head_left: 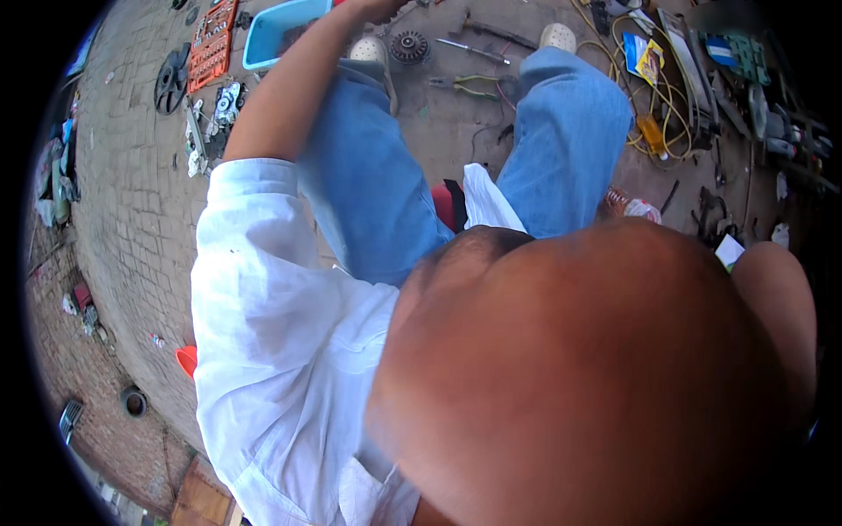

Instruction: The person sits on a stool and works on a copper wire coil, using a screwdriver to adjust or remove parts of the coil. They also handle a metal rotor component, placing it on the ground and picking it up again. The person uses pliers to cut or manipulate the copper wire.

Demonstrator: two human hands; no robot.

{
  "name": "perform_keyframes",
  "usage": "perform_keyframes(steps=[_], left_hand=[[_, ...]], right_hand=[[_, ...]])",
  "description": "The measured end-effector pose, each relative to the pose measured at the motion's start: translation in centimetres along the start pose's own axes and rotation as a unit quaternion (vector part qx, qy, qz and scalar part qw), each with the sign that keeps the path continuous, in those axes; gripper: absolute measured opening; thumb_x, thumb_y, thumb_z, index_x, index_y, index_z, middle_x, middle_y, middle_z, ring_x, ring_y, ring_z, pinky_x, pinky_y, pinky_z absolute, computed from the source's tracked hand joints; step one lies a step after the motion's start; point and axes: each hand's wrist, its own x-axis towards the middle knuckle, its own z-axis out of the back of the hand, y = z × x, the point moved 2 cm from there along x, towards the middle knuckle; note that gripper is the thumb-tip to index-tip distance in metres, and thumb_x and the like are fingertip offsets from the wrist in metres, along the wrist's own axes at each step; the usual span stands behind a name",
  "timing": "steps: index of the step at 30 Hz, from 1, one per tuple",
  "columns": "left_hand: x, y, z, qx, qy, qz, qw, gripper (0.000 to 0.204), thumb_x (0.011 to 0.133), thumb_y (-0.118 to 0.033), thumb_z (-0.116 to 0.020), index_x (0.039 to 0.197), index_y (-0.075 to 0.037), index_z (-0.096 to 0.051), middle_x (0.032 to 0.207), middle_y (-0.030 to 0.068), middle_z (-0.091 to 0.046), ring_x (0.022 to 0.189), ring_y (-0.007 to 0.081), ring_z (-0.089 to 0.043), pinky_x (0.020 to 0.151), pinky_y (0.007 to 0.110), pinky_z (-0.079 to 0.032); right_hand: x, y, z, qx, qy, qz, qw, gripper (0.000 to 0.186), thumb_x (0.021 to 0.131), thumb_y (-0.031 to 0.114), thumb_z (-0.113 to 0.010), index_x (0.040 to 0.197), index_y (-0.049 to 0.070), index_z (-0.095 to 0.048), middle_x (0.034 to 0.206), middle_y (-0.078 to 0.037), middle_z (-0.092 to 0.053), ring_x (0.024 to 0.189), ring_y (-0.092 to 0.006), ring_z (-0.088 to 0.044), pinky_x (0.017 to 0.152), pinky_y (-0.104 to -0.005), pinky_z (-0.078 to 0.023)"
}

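seated view down over denim-clad legs [368, 167]; work is spread on the ground [421, 131] beyond the knees. left hand [381, 8]: at the far edge, reached out on a bare forearm [294, 83] and cut off by the frame; cannot tell how open its fingers are or whether it has hold of anything. right hand: cannot be made out. blurred bare skin [596, 368] close to the lens fills the near right and may be that hand or its arm; grip unknown. nearest thing to the left hand: a round slotted metal part [409, 47], lying far and central, just beside the left shoe [368, 51], apart from the visible fingers. right of it, a hammer [502, 35] and a slim screwdriver-like tool [474, 53]; nearer, pliers [465, 85] with green handles. left of the forearm, a light blue basin [257, 39], then an orange tool tray [210, 44] and loose metal parts [224, 105]. far right, yellow cable [614, 53] in loops. step in hand, as judged: a reach with the left arm among parts and tools. any next move there calls for a clear sight of the fingers and care around the basin and slotted part.
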Motion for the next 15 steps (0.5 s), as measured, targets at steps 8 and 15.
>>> perform_keyframes(steps=[8, 15], left_hand=[[-0.4, -0.2, -0.1, -0.024, -0.010, 0.029, 0.999, 0.028, 0.088, -0.030, -0.057, 0.100, -0.005, -0.065, 0.062, 0.0044, -0.058, 0.047, 0.0126, -0.053, 0.044, 0.029, -0.044], [-0.3, 0.3, -0.5, 0.002, -0.010, 0.033, 0.999, 0.029, 0.086, -0.030, -0.058, 0.093, -0.003, -0.066, 0.060, 0.0046, -0.057, 0.048, 0.0135, -0.053, 0.045, 0.029, -0.044]], right_hand=[[1.2, -1.1, -1.3, 0.059, -0.050, 0.083, 0.994, 0.015, 0.075, 0.013, -0.059, 0.085, 0.002, -0.062, 0.079, -0.010, -0.063, 0.055, -0.0194, -0.060, 0.050, -0.0336, -0.046], [1.8, -0.9, -1.8, 0.086, -0.066, 0.121, 0.987, 0.015, 0.076, 0.014, -0.059, 0.085, 0.002, -0.062, 0.078, -0.011, -0.063, 0.057, -0.0204, -0.060, 0.051, -0.0346, -0.047]])
